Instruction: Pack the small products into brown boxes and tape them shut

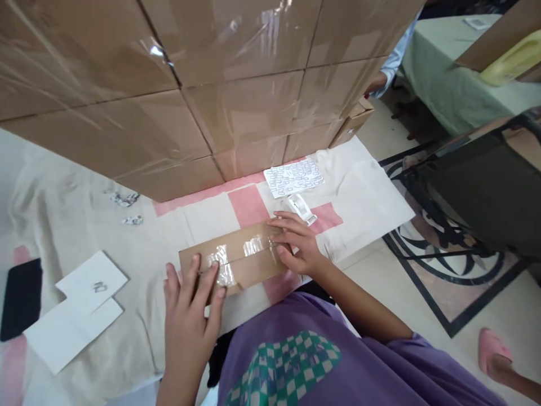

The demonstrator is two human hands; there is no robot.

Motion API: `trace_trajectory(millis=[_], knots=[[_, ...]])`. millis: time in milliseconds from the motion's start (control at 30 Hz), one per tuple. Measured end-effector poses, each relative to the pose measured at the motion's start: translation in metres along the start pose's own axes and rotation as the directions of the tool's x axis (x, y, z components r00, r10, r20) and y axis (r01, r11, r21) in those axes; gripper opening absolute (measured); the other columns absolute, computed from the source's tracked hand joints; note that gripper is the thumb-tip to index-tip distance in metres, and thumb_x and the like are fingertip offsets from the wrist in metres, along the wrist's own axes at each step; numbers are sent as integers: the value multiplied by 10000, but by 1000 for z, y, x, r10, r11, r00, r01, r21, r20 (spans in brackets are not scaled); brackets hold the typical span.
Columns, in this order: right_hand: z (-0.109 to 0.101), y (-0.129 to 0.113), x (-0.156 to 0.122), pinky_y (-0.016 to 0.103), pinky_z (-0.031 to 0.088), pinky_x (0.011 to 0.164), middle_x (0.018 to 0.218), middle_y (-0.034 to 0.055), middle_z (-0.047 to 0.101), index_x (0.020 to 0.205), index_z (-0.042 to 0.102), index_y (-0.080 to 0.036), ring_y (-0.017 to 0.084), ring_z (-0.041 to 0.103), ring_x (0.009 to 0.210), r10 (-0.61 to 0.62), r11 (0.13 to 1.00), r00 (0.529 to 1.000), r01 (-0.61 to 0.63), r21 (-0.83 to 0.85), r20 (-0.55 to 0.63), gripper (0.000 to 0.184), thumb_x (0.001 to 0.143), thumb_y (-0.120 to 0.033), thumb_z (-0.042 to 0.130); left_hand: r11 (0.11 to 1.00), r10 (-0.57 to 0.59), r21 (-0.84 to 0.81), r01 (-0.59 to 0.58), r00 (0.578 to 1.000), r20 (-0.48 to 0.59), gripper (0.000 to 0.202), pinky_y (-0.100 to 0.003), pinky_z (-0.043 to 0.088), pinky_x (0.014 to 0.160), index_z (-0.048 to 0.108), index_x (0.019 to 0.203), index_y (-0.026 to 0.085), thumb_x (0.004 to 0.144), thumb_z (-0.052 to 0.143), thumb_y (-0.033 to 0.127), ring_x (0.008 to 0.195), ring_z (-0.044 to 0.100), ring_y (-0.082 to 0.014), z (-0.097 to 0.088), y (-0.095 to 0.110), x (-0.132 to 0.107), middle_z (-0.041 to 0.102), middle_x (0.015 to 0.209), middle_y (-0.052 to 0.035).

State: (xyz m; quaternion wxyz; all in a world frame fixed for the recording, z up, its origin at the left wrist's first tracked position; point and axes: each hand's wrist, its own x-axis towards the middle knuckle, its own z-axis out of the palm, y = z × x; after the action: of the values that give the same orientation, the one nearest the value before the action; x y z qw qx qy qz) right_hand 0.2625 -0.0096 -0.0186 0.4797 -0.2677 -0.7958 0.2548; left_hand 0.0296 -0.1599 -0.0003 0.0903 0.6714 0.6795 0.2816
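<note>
A flat brown cardboard box lies on the cloth in front of me, with strips of shiny clear tape across its middle seam. My left hand rests its spread fingers on the box's left end, the fingertips reaching the tape there. On the right end lies my right hand, its fingers stretched over the edge and the tape at that side. Just beyond the right hand sits a white tape dispenser. Behind it is a sheet of paper covered in small printed or drawn marks.
A wall of stacked, taped cartons stands along the far side. White papers and a dark phone-like slab lie at left, near crumpled scraps. A dark chair stands right; another person's sleeve shows behind the cartons.
</note>
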Motion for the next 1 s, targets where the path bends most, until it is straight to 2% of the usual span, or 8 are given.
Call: trace_trajectory(millis=[233, 333, 433, 700, 800, 867, 933, 1000], knots=[[-31, 9, 3, 443, 560, 985, 1188, 87, 764, 968, 779, -252, 265, 698, 1117, 243, 967, 970, -244, 73, 20, 198, 970, -264, 581, 953, 121, 255, -162, 978, 169, 723, -660, 239, 1225, 246, 1648, 245, 1011, 544, 413, 1535, 302, -409, 10, 32, 22, 387, 1638, -108], [-60, 36, -1, 420, 529, 968, 1141, 88, 759, 938, 770, -224, 257, 686, 1090, 576, 816, 801, -574, 61, -163, 252, 963, -357, 556, 935, 184, 264, -236, 961, 206, 754, -608, 332, 1191, 222, 1654, 245, 1007, 533, 476, 1515, 348, -403, 16, 20, 23, 313, 1670, -124], [-79, 64, -9, 396, 514, 919, 996, 78, 758, 782, 752, -198, 266, 675, 1001, 802, 594, 583, -801, 71, -131, 286, 866, -438, 621, 938, 190, 249, -240, 959, 209, 753, -596, 314, 1208, 210, 1655, 267, 1006, 542, 455, 1530, 328, -385, 19, 12, 23, 297, 1677, -118], [-85, 92, -16, 291, 468, 679, 717, 41, 682, 686, 753, -174, 182, 612, 722, 909, 385, 400, -913, 136, 113, 362, 838, -478, 626, 989, 59, 129, -70, 994, 88, 630, -768, 211, 1197, 386, 1577, 421, 974, 512, 555, 1523, 290, -462, -3, -7, 33, 303, 1675, -18], [-85, 96, -12, 282, 442, 627, 631, 25, 640, 651, 733, -175, 160, 555, 637, 914, 354, 375, -924, 148, 154, 311, 799, -442, 676, 992, 26, 119, -28, 999, 18, 672, -805, 118, 1221, 360, 1579, 461, 941, 561, 521, 1564, 146, -461, -6, 23, 31, 193, 1704, 72], [-85, 97, -10, 280, 432, 609, 615, 22, 634, 635, 717, -178, 157, 539, 624, 915, 347, 371, -924, 158, 160, 275, 784, -407, 680, 998, 42, -35, -44, 997, -70, 755, -786, 234, 1223, 341, 1577, 465, 896, 663, 419, 1561, 215, -422, 10, 59, 26, 194, 1710, 79], [-85, 97, -9, 282, 426, 601, 613, 20, 636, 619, 702, -183, 154, 530, 617, 915, 347, 371, -924, 162, 157, 244, 770, -373, 679, 930, 172, -303, -206, 976, -136, 777, -695, 528, 1076, 333, 1536, 499, 875, 706, 332, 1404, 512, -341, 42, 96, 24, 427, 1600, 49], [-84, 95, -9, 281, 425, 604, 630, 18, 644, 604, 689, -186, 153, 531, 625, 914, 355, 377, -921, 158, 149, 211, 750, -338, 677, 833, 303, -484, -269, 953, -7, 763, -600, 573, 1048, 331, 1534, 394, 883, 712, 282, 1365, 556, -325, 87, 124, 33, 531, 1507, -89]])
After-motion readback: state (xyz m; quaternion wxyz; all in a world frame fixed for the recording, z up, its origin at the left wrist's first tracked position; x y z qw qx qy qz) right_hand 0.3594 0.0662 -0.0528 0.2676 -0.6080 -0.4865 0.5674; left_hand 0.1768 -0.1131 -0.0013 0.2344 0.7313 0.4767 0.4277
